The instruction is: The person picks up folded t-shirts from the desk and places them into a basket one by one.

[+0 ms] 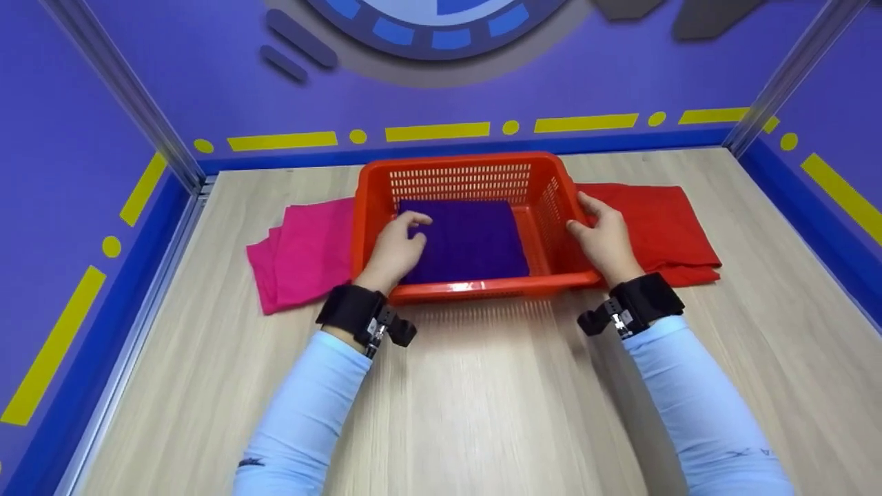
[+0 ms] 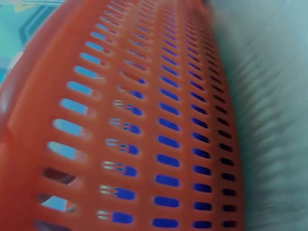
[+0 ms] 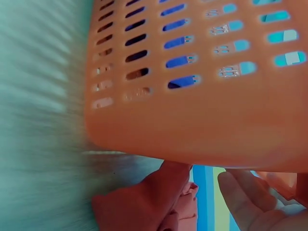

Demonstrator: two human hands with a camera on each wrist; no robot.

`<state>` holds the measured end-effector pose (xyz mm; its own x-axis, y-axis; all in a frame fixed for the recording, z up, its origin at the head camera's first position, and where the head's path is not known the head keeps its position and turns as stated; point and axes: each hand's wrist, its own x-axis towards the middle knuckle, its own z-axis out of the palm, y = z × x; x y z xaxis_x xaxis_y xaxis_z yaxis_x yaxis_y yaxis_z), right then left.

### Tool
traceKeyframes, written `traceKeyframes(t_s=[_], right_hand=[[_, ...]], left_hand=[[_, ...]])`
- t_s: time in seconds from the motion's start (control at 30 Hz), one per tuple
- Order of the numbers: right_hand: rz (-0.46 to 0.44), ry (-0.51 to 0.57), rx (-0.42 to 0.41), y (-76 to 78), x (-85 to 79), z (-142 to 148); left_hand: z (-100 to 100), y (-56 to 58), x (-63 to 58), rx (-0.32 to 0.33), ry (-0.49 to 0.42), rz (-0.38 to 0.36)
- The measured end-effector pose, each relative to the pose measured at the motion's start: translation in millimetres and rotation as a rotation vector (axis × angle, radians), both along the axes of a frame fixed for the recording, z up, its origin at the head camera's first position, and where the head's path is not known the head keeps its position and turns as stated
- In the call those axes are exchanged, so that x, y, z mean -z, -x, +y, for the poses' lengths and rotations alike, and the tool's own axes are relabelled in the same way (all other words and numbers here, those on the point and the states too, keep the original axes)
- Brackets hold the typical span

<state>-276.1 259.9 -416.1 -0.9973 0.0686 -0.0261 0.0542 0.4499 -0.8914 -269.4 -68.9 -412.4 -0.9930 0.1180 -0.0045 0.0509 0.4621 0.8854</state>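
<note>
An orange-red plastic basket with slotted walls stands on the wooden table. Folded purple cloth lies flat inside it, toward the left. Over the basket's left side hangs my left hand, fingers loosely bent above the cloth, thumb and index tips apart. My right hand holds the right rim, its thumb at the inner side. The right wrist view shows its fingers beside the basket's end wall. In the left wrist view the slotted front wall fills most of the picture, with purple behind the slots.
Folded pink cloth lies left of the basket, partly behind its wall. On the right is a folded red cloth, close by my right hand. Blue-purple panels with yellow marks border the table at the back and sides.
</note>
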Motion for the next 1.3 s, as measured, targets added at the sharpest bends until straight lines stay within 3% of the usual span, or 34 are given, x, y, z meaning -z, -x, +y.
traceKeyframes(t_s=[0.2, 0.33, 0.43, 0.5, 0.6, 0.73, 0.8, 0.9, 1.1, 1.3], right_hand=[[-0.051, 0.072, -0.013, -0.1, 0.3, -1], [-0.055, 0.101, -0.01, -1.0, -0.6, 0], [-0.061, 0.101, -0.003, -1.3, -1.8, 2], [-0.063, 0.104, 0.0, -1.5, -2.5, 3], [-0.073, 0.112, -0.003, -2.0, -2.8, 2], [-0.091, 0.117, -0.002, -2.5, -1.5, 0], [-0.093, 0.112, 0.001, -2.6, -0.6, 0], [-0.093, 0.106, 0.009, -2.7, -0.5, -1], [-0.092, 0.113, 0.015, -1.6, 1.4, -1], [-0.068, 0.125, 0.017, 0.3, 1.1, 0]], left_hand=[[-18, -5.2, -2.4, -0.119, -0.087, 0.348], [-47, -6.5, -4.2, -0.207, -0.144, 0.412], [-75, -5.9, -0.2, -0.267, -0.07, 0.369], [-95, -5.1, 7.0, -0.294, 0.043, 0.318], [-121, -6.1, 21.5, -0.293, 0.241, 0.183], [-144, -11.1, 36.8, -0.188, 0.443, -0.071], [-149, -12.8, 41.2, -0.116, 0.504, -0.187], [-151, -12.1, 43.7, -0.033, 0.552, -0.3], [-155, -7.2, 39.3, 0.044, 0.579, -0.373], [-157, -4.3, 34.4, 0.104, 0.626, -0.36]])
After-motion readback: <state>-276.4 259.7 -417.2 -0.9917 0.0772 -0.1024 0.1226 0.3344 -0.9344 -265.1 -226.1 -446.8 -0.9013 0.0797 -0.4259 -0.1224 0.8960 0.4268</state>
